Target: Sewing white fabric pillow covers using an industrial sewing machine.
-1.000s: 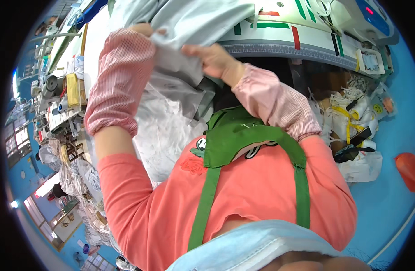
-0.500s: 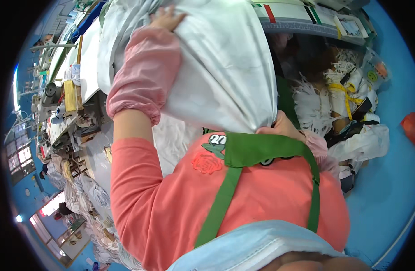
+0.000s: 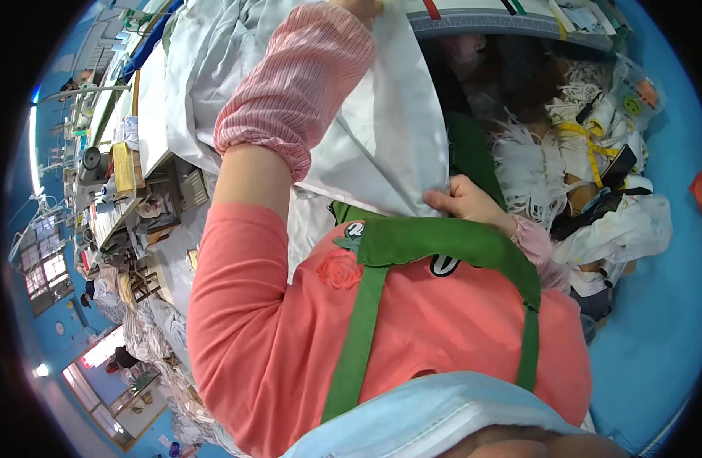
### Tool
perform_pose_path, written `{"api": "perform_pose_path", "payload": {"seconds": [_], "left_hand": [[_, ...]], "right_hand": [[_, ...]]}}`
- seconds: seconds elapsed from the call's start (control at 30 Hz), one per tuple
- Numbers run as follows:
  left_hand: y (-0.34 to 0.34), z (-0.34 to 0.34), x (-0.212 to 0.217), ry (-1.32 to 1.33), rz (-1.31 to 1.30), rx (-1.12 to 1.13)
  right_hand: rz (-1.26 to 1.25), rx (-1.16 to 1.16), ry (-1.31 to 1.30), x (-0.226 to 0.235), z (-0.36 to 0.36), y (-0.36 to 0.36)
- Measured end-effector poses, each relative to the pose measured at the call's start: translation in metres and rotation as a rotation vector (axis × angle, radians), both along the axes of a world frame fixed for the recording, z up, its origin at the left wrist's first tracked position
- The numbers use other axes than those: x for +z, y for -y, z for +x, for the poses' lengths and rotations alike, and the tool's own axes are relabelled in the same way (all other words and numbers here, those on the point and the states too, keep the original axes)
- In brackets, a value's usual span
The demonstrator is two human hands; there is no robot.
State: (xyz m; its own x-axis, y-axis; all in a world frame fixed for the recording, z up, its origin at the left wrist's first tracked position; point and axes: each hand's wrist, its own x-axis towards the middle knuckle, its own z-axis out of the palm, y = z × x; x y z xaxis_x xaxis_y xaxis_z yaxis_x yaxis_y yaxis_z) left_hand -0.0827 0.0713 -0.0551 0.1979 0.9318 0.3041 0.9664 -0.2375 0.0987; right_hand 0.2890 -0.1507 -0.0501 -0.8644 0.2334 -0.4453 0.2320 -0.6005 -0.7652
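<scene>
A large white cloth [image 3: 389, 130] drapes over the table in front of me and hangs down to my chest. At its near right corner, my right hand [image 3: 477, 204] pinches the edge, with the thumb lying on top. My left hand [image 3: 358, 8] is at the upper edge of the view, over the far part of the cloth. Its fingers are cut off there, so their grip cannot be seen. Gathered folds of the cloth lie to the left of my left sleeve.
A ruler strip [image 3: 488, 27] runs along the table edge at the upper right. Below it sit white strips [image 3: 530, 164], a yellow tape measure [image 3: 593, 156] and a clear plastic bag [image 3: 637, 99]. Worktables and heaped fabric [image 3: 148, 324] fill the left side.
My left hand has moved up and to the right, partly leaving the view. The cloth has shifted with it. My right hand stays at the near corner, its thumb now more exposed.
</scene>
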Motion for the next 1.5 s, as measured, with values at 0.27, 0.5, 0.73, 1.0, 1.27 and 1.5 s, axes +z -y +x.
{"api": "perform_pose_path", "payload": {"seconds": [0.27, 0.5, 0.73, 1.0, 1.27, 1.5], "left_hand": [[0.045, -0.044, -0.026, 0.179, 0.108, 0.030], [0.011, -0.010, 0.013, 0.285, 0.035, -0.282], [0.022, -0.013, 0.023, -0.177, -0.109, -0.194], [0.046, -0.036, -0.001, 0.128, 0.061, -0.210], [0.013, -0.067, -0.002, 0.089, 0.120, -0.084], [0.037, -0.063, 0.013, -0.228, 0.091, -0.400]], "right_hand": [[0.027, -0.042, -0.009, 0.002, 0.004, -0.002], [0.111, -0.056, 0.061, 0.000, -0.001, -0.007], [0.126, -0.167, -0.046, -0.001, -0.001, -0.007], [0.251, -0.091, 0.007, -0.009, -0.002, -0.011], [0.310, -0.085, 0.121, -0.012, -0.025, -0.028], [0.490, -0.330, 0.081, -0.004, -0.025, -0.012]]}}
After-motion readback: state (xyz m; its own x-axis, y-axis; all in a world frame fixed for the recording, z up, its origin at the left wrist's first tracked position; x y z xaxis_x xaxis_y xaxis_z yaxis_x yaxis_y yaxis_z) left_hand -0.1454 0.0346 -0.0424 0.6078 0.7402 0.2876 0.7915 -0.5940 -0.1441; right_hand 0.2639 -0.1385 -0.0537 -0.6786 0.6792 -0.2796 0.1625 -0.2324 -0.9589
